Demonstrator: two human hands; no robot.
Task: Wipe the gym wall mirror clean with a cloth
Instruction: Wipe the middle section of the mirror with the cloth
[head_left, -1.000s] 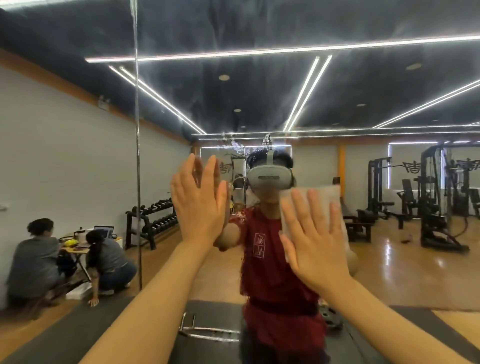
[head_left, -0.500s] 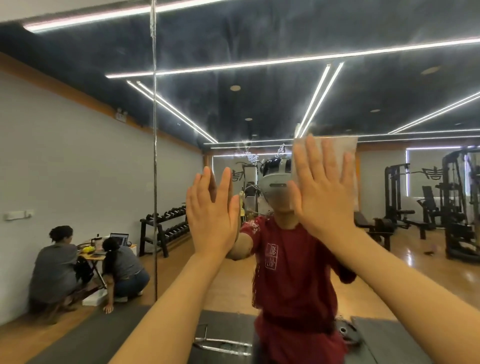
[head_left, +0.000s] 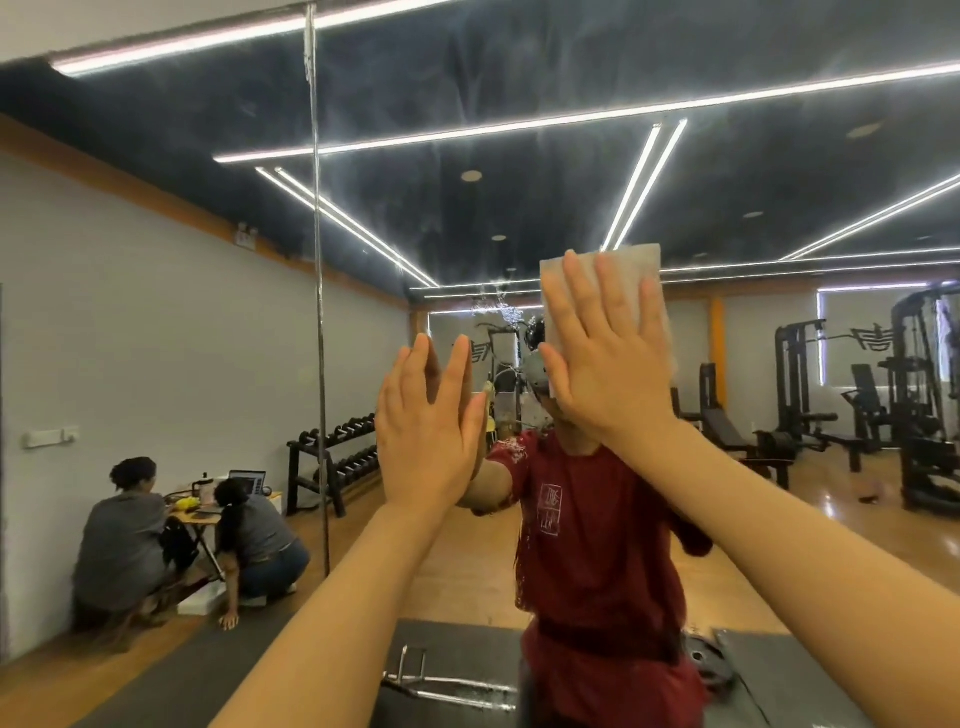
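Head view: two bare forearms rise from the lower edge of the frame toward the glass. The left hand (head_left: 428, 441), just left of centre, lies flat against the wall mirror (head_left: 519, 156) with fingers straight and together, holding nothing. The right hand (head_left: 605, 358), higher and just right of centre, presses a white cloth (head_left: 631, 265) flat to the mirror with straight, spread fingers; the cloth's top edge and right side show past the fingertips. Hazy streaks cloud the glass in the upper half of the frame. Reflected behind the hands stands the person in a red T-shirt (head_left: 597, 530). Farther back, a dumbbell rack (head_left: 337, 457) sits at centre left, two crouching people (head_left: 192, 535) at lower left, weight machines (head_left: 914, 395) at right.
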